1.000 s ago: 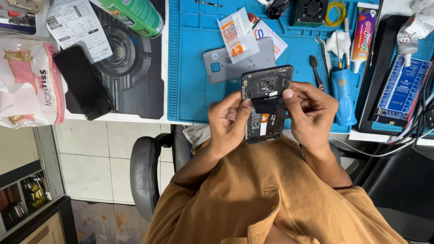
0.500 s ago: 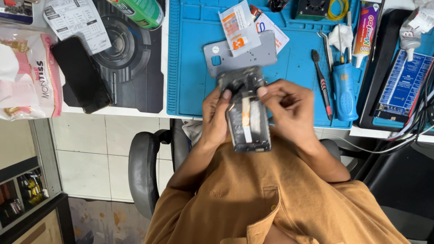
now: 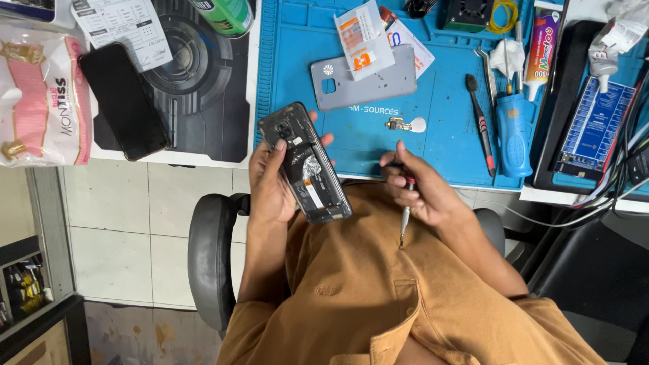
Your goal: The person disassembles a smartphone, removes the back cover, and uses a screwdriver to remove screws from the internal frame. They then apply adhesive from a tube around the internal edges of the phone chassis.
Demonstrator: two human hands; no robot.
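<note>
Over lap — left grip [image 3: 274, 186] around opened phone [image 3: 305, 164]

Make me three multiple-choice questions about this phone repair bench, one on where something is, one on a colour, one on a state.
1. Where does the grey back cover lie?
A. on the blue mat
B. on the chair
C. in the right hand

2. What colour is the person's shirt?
A. white
B. brown-orange
C. green

3. In what state is the phone in the left hand?
A. sealed, screen lit
B. wrapped in plastic
C. opened, its insides showing

Answers:
1 A, the cover rests flat on the mat, below some small packets.
2 B, the shirt fills the lower frame in brown-orange.
3 C, the camera module and inner parts lie bare, while the right hand holds a small screwdriver away from it.
</note>
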